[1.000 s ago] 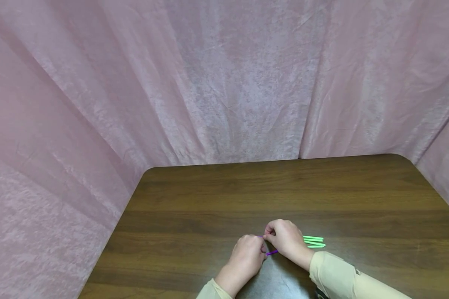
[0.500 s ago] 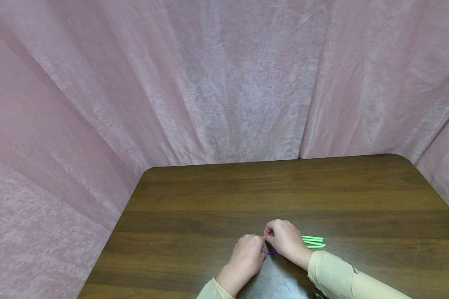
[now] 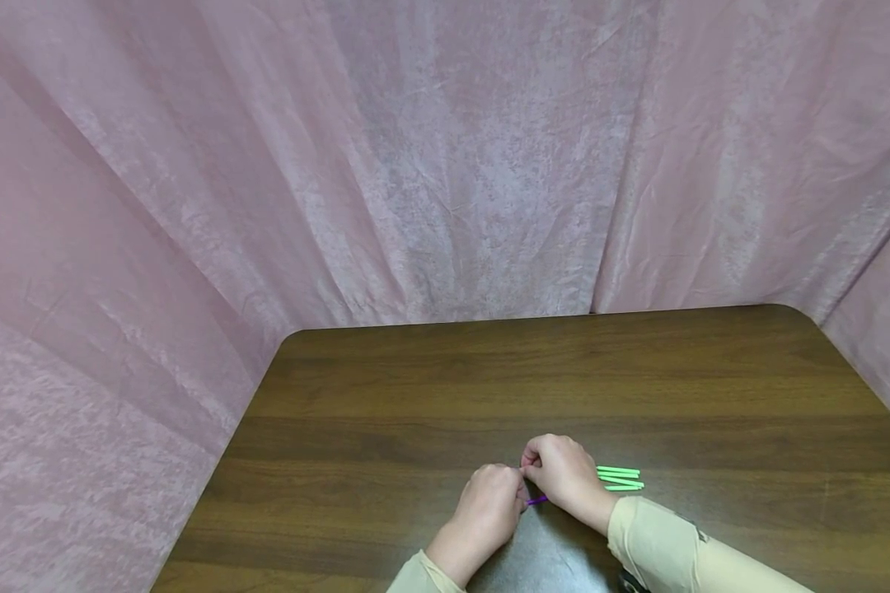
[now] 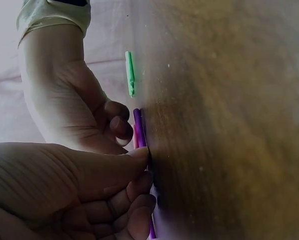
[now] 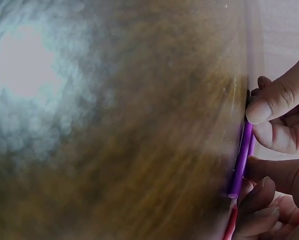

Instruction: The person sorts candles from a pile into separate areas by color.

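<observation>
Near the table's front, my left hand pinches a thin purple stick between thumb and fingers. In the right wrist view that purple stick runs down from the left thumb, close to the tabletop. Just right of it, my right hand has thumb and index finger together, almost touching the left hand. They seem to pinch a second purple stick, mostly hidden behind the first. A red-pink stick shows beside the right fingers; the left wrist view catches a bit of the pink stick too.
Several light green sticks lie side by side on the wooden table, just right of the right hand and partly behind it. Pink curtains hang around the table's back and sides.
The bit of purple stick visible between the hands at the far side a second ago is now covered. The left and right hands have barely shifted.
</observation>
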`<state>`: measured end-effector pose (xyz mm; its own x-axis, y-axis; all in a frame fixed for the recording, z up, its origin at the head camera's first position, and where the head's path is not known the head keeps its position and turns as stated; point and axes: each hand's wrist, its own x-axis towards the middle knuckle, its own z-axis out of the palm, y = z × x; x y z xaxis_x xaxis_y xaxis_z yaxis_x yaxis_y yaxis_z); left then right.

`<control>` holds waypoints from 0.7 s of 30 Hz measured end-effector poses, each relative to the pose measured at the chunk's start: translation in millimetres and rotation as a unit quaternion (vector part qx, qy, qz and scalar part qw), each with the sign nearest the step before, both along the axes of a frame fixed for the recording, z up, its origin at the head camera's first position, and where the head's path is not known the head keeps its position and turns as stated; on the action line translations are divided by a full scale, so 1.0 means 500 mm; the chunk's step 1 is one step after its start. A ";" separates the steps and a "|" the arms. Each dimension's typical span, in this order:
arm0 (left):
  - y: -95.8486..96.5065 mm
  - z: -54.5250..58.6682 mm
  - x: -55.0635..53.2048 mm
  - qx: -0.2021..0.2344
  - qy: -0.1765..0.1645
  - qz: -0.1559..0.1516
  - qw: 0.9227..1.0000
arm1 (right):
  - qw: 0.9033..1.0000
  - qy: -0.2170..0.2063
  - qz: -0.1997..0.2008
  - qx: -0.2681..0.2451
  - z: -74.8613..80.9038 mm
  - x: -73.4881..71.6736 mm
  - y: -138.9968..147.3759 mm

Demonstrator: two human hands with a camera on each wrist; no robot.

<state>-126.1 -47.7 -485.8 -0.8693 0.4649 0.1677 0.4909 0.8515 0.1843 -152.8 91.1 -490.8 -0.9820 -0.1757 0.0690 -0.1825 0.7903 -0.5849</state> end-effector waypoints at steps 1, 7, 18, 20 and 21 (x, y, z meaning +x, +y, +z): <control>0.000 -0.001 -0.001 -0.002 -0.002 0.000 1.000 | 1.000 0.001 0.001 -0.001 -0.001 0.000 0.000; 0.000 -0.003 -0.002 -0.008 -0.008 0.000 1.000 | 1.000 0.010 0.005 -0.005 -0.006 -0.001 0.000; -0.008 0.002 -0.001 0.011 -0.016 -0.006 1.000 | 1.000 0.005 0.002 -0.007 -0.003 0.000 0.001; -0.009 0.003 -0.001 0.006 -0.013 -0.005 1.000 | 1.000 0.004 0.002 -0.008 -0.003 0.000 0.001; -0.010 0.003 -0.001 0.004 -0.011 -0.005 1.000 | 1.000 0.004 0.002 -0.008 -0.003 0.000 0.002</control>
